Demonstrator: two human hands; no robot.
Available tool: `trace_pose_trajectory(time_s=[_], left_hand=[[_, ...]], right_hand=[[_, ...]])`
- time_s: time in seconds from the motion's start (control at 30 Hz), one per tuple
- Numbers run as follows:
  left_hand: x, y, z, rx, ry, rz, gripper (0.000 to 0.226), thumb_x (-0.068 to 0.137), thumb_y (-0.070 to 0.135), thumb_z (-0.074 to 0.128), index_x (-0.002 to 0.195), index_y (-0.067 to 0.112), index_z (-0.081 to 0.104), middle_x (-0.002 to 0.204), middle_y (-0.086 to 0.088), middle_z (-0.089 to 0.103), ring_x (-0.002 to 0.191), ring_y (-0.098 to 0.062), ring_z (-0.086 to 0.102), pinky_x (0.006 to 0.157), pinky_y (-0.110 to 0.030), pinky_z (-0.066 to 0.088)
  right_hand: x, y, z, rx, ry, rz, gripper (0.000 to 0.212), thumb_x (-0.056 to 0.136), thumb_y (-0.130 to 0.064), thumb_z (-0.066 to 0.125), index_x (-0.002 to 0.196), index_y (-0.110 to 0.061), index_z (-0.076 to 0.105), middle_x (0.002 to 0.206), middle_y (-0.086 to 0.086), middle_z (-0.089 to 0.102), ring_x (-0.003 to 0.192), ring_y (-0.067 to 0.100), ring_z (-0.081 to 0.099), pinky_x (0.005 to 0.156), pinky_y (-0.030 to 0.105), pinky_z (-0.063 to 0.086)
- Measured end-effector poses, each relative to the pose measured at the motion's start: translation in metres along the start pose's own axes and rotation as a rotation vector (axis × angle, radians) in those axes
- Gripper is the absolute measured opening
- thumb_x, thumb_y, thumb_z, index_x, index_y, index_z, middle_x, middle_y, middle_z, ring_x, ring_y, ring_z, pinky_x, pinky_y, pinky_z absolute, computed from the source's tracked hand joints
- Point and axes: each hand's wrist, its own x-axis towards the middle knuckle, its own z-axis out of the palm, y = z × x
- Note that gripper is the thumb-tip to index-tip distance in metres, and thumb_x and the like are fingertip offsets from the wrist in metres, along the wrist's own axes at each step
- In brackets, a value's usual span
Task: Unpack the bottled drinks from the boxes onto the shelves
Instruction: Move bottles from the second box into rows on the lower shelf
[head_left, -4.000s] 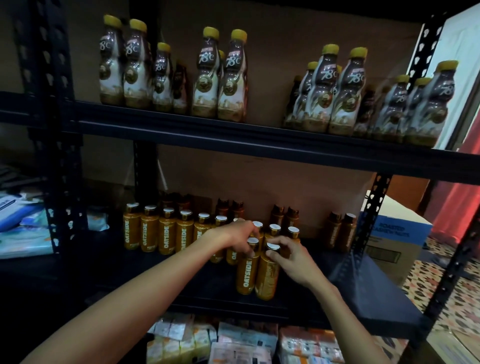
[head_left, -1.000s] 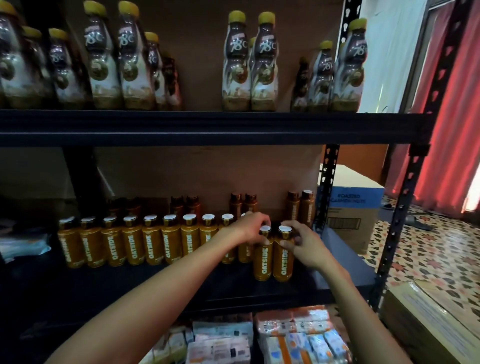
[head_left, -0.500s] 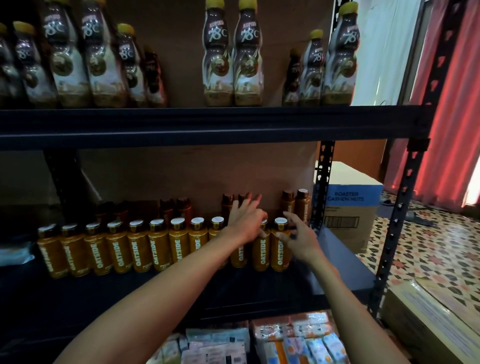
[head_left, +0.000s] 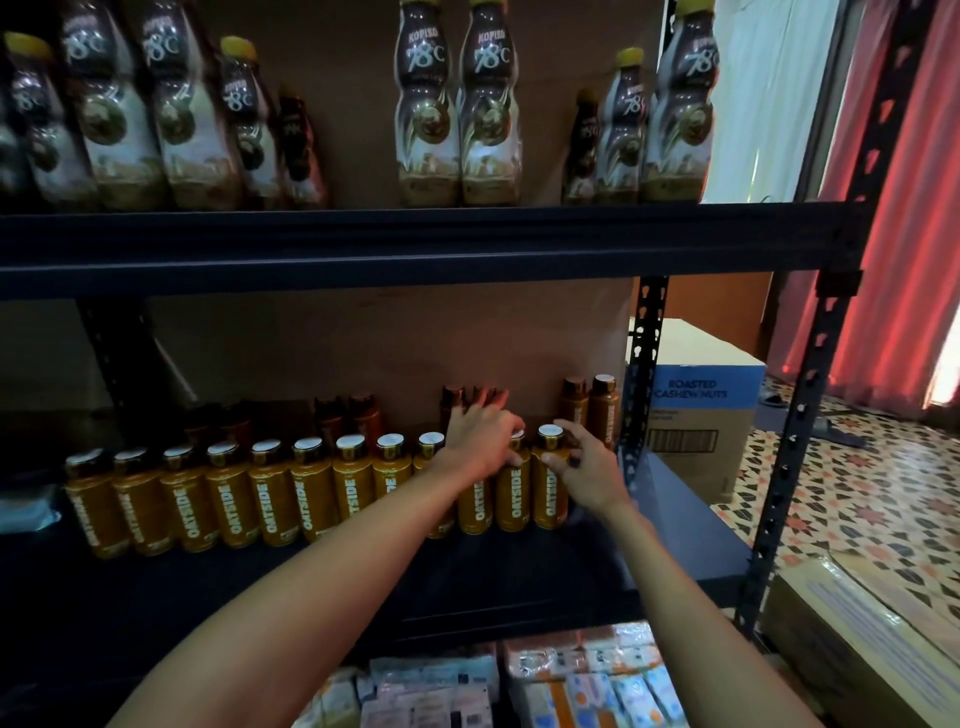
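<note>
Black metal shelf (head_left: 519, 571): upright orange plastic Oatside bottle (head_left: 544, 501) ends the row, just left of the nearer right hand (head_left: 584, 467), grip loosely spread; left hand (head_left: 483, 441), fingers straight, covers neighbouring bottles (head_left: 511, 493).

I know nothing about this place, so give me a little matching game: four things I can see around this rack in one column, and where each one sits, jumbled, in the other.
Things
1. Kopiko bottles
2. Oatside bottles
3. cashew nuts box
4. colourful packets

Places
A. below the middle shelf
B. on the floor, beside the rack
C. on the top shelf
D. on the middle shelf

Pairs: 1-C, 2-D, 3-B, 4-A.
</note>
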Motion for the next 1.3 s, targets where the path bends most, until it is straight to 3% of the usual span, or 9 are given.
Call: trace_pose_trajectory(time_s=[0.3,0.47,0.7,0.87,1.17,1.3], left_hand=[[-0.017,0.001,0.019,0.136,0.043,0.045,0.063,0.102,0.039,0.047,0.157,0.025,0.019,0.166,-0.011,0.011,0.153,-0.031,0.003,0.122,-0.055,0.009],[-0.033,-0.005,0.034,0.077,0.147,0.038,0.064,0.105,0.051,0.025,0.157,0.033,-0.008,0.166,-0.012,0.000,0.153,-0.028,-0.005,0.122,-0.052,0.002],[-0.083,-0.020,0.065,0.014,0.344,0.051,0.062,0.102,0.056,0.002,0.158,0.029,-0.003,0.166,-0.005,-0.010,0.152,-0.021,-0.014,0.122,-0.045,-0.005],[-0.137,-0.035,0.091,-0.141,0.311,-0.006,0.062,0.102,0.054,0.002,0.159,0.031,0.001,0.165,0.006,-0.014,0.149,-0.008,-0.025,0.124,-0.040,-0.009],[-0.242,-0.057,0.156,-0.323,0.417,-0.087,0.054,0.106,0.045,0.010,0.156,0.026,0.023,0.166,0.002,0.014,0.154,-0.012,0.001,0.123,-0.041,0.004],[-0.297,-0.054,0.201,-0.450,0.394,-0.152,0.051,0.108,0.041,0.015,0.156,0.026,0.023,0.165,0.003,0.018,0.154,-0.013,0.006,0.123,-0.037,0.001]], right_hand=[[-0.003,-0.002,0.006,-0.033,0.007,0.015,0.060,0.094,-0.018,0.071,0.149,-0.019,0.047,0.141,0.007,0.054,0.124,0.021,0.055,0.106,0.033,0.042],[-0.017,0.000,0.010,-0.099,0.128,-0.025,0.086,0.084,-0.051,0.075,0.155,-0.024,0.036,0.153,0.004,0.045,0.141,0.024,0.040,0.115,0.048,0.038],[-0.070,-0.017,0.043,-0.179,0.267,-0.154,0.069,0.096,-0.047,0.063,0.156,-0.026,0.035,0.165,-0.002,0.026,0.153,0.012,0.018,0.124,0.044,0.023],[-0.112,-0.026,0.082,-0.019,0.217,-0.192,0.067,0.095,-0.045,0.064,0.154,-0.031,0.035,0.167,-0.007,0.018,0.154,0.003,0.007,0.126,0.040,0.020],[-0.211,-0.024,0.157,0.049,0.148,-0.184,0.061,0.098,-0.033,0.063,0.154,-0.023,0.039,0.167,-0.007,0.021,0.155,0.007,0.009,0.123,0.023,0.017],[-0.265,0.000,0.186,0.041,0.085,-0.144,0.057,0.098,-0.030,0.063,0.151,-0.024,0.043,0.165,-0.007,0.026,0.155,0.009,0.013,0.121,0.016,0.015]])
